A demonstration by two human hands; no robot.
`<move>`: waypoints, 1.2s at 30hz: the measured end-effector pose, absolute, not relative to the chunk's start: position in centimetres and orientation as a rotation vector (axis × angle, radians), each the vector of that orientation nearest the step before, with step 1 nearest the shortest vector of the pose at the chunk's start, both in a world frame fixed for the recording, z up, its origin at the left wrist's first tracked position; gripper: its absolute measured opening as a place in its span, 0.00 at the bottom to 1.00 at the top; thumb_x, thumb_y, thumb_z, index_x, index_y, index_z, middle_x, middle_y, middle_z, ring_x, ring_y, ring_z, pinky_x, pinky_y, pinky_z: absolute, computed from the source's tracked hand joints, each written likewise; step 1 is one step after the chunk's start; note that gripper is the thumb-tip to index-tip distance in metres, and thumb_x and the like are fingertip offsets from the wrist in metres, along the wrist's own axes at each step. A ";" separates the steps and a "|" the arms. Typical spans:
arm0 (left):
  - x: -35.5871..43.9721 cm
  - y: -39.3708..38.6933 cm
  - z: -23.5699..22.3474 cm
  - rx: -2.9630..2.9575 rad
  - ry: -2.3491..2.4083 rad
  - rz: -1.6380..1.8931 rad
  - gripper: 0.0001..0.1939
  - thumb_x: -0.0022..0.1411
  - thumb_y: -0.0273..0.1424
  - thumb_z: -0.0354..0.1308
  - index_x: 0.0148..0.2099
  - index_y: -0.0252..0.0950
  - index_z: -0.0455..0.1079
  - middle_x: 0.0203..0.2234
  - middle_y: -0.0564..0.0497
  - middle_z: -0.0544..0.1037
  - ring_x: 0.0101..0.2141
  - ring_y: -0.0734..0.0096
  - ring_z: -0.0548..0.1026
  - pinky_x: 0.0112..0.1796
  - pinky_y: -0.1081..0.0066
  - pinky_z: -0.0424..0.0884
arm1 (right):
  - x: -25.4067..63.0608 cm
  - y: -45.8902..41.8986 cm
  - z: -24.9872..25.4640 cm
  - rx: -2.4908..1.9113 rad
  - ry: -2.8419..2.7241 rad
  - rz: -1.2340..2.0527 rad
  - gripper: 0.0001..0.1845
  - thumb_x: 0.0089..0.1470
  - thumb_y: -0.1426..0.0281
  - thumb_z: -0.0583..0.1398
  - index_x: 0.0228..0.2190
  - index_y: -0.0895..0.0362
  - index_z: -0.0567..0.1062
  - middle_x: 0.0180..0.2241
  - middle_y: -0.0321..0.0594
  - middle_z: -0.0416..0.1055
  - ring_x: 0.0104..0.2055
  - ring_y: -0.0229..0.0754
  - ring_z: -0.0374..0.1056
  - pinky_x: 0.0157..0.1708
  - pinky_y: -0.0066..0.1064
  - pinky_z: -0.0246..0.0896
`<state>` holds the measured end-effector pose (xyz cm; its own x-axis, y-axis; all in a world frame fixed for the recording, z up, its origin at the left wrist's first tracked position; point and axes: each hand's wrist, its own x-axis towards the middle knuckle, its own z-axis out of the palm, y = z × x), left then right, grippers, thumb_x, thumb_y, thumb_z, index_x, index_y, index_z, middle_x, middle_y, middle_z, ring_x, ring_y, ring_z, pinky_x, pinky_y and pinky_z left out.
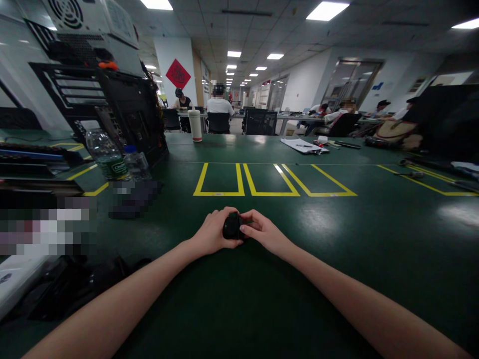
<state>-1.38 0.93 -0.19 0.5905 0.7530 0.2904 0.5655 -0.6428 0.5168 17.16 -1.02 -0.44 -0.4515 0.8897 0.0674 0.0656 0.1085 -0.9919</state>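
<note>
A small black rounded object (232,227) with a glossy face is between my two hands, just above or on the green table; I cannot make out its exact kind. My left hand (211,232) wraps round its left side, thumb below and fingers over the top. From the right, my right hand (265,233) pinches its edge between thumb and bent forefinger. The fingertips hide part of the object's right side. Beyond the hands, yellow tape outlines (219,194) mark the green tabletop (239,309).
At left stand an open computer case (130,114), a clear plastic bottle (103,149) and a smaller blue-capped bottle (136,162). Farther back are a white cup (195,124) and a clipboard (304,145). Tools (411,174) lie at right. Several people sit at distant desks.
</note>
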 end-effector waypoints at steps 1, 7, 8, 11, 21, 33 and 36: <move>-1.4 0.9 -0.1 2.452 1.060 0.686 0.30 0.45 0.38 0.61 0.49 0.41 0.53 0.40 0.49 0.66 0.37 0.61 0.67 0.37 0.62 0.62 | 17.2 -1.1 -0.3 -0.912 -1.663 1.442 0.13 0.47 0.70 0.58 0.37 0.54 0.63 0.41 0.38 0.63 0.44 0.41 0.63 0.43 0.38 0.61; -1.4 0.9 -0.2 2.448 1.072 0.709 0.31 0.45 0.38 0.62 0.49 0.41 0.53 0.40 0.49 0.66 0.37 0.62 0.67 0.37 0.62 0.63 | 17.1 -1.2 -0.3 -0.873 -1.657 1.432 0.12 0.47 0.70 0.58 0.36 0.54 0.63 0.40 0.36 0.62 0.44 0.40 0.63 0.43 0.37 0.62; -1.4 0.9 -0.2 2.447 1.069 0.710 0.31 0.45 0.38 0.62 0.49 0.41 0.53 0.40 0.49 0.66 0.37 0.62 0.67 0.37 0.62 0.63 | 17.0 -1.2 -0.3 -0.891 -1.654 1.412 0.10 0.49 0.69 0.57 0.36 0.54 0.63 0.39 0.36 0.63 0.42 0.39 0.64 0.41 0.36 0.62; -1.5 0.9 -0.1 2.446 1.060 0.682 0.30 0.46 0.39 0.61 0.49 0.41 0.53 0.40 0.49 0.66 0.37 0.62 0.67 0.37 0.62 0.63 | 17.0 -1.2 -0.4 -0.945 -1.658 1.361 0.09 0.50 0.68 0.56 0.36 0.54 0.63 0.38 0.36 0.63 0.41 0.39 0.64 0.40 0.37 0.63; -1.2 1.1 -0.5 2.492 1.098 0.715 0.31 0.43 0.38 0.62 0.49 0.41 0.53 0.38 0.50 0.66 0.36 0.61 0.67 0.35 0.62 0.63 | 17.2 -1.0 -0.3 -0.866 -1.664 1.468 0.15 0.45 0.71 0.60 0.36 0.54 0.62 0.41 0.37 0.63 0.45 0.41 0.63 0.46 0.39 0.59; -1.3 1.0 -0.3 2.454 1.091 0.699 0.31 0.44 0.38 0.62 0.49 0.41 0.53 0.39 0.49 0.66 0.37 0.61 0.67 0.36 0.63 0.63 | 17.1 -1.4 -0.2 -0.882 -1.669 1.436 0.12 0.48 0.70 0.58 0.37 0.54 0.62 0.41 0.37 0.62 0.45 0.40 0.63 0.45 0.38 0.60; -1.3 0.9 -0.1 2.453 1.081 0.694 0.30 0.45 0.38 0.61 0.49 0.41 0.53 0.39 0.49 0.66 0.37 0.62 0.67 0.36 0.63 0.63 | 17.2 -1.3 -0.2 -0.870 -1.658 1.439 0.13 0.47 0.70 0.59 0.36 0.54 0.62 0.41 0.36 0.62 0.44 0.40 0.64 0.44 0.37 0.61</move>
